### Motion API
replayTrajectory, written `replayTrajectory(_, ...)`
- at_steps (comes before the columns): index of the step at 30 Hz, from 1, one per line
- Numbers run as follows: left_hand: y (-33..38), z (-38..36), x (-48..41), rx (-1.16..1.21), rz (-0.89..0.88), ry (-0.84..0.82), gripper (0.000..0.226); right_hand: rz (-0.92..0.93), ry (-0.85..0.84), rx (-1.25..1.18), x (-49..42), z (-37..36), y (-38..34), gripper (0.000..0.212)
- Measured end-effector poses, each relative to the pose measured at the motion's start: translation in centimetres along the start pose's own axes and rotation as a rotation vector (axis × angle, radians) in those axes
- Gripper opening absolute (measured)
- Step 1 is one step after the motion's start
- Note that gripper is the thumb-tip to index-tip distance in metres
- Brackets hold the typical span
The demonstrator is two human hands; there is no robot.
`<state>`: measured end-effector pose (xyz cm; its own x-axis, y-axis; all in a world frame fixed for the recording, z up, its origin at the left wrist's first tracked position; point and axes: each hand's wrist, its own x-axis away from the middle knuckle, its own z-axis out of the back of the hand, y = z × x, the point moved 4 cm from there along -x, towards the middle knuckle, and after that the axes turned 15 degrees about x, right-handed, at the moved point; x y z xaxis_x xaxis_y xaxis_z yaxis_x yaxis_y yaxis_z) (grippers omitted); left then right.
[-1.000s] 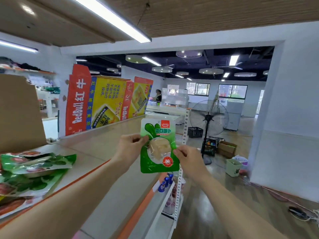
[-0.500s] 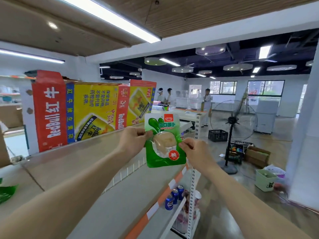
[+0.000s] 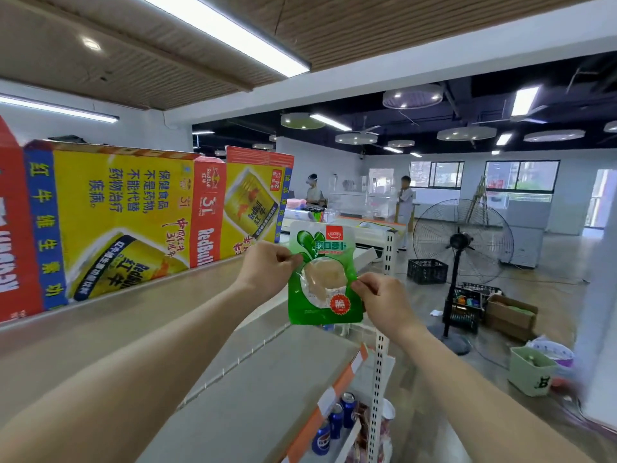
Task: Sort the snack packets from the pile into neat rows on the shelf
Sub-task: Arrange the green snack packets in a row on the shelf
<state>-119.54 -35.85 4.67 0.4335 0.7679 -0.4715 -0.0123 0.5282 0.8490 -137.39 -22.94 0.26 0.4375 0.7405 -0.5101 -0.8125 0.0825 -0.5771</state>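
Item in hand: one green snack packet (image 3: 325, 279) with a clear window, held upright in the air above the far end of the shelf (image 3: 250, 396) and touching nothing but the fingers. The left hand (image 3: 267, 272) pinches its left edge just below the top corner. The right hand (image 3: 384, 302) pinches its right edge lower down. Both grips are narrow, closed on the film only. The pile is out of view, and no finished row shows on the shelf.

Risks, as judged:
- The packet hangs near the shelf's end post and front edge. A loose pinch on the film could send it to the floor beside the shelf or onto the cans (image 3: 337, 419) on the tier below.
- Set down too close to the low wire rail (image 3: 240, 359) along the shelf top, the packet could catch or lean and spoil the line.
- With no row visible to align against, the first placement may sit crooked.

Surface and room: the shelf top is a pale flat board with an orange front strip. Yellow and red drink cartons (image 3: 127, 215) stand along its back. Beyond the shelf end stand a pedestal fan (image 3: 462, 242), a black crate (image 3: 427, 270), a cardboard box (image 3: 510, 312) and a green bin (image 3: 531, 372). Two people (image 3: 405, 198) stand at a far counter. Strip lights run overhead.
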Motion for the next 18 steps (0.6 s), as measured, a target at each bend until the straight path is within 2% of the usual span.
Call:
replayTrajectory(3,-0.9,-0.8,-4.1,-0.044,-0.028,0.005,0.033,0.015,0.018,0.037,-4.4,-0.6,1.0,0.027)
replayTrajectory(10,-3.9,0.0,-13.7,-0.097,-0.047,0.057,0.030,0.045,0.007,0.056,-14.6,-3.5,2.5,0.019)
replayTrajectory(18,-8.5,0.1,-17.9,-0.230,0.009,0.082,0.036,0.103,-0.074,0.048,-20.6,-8.9,5.1,0.020)
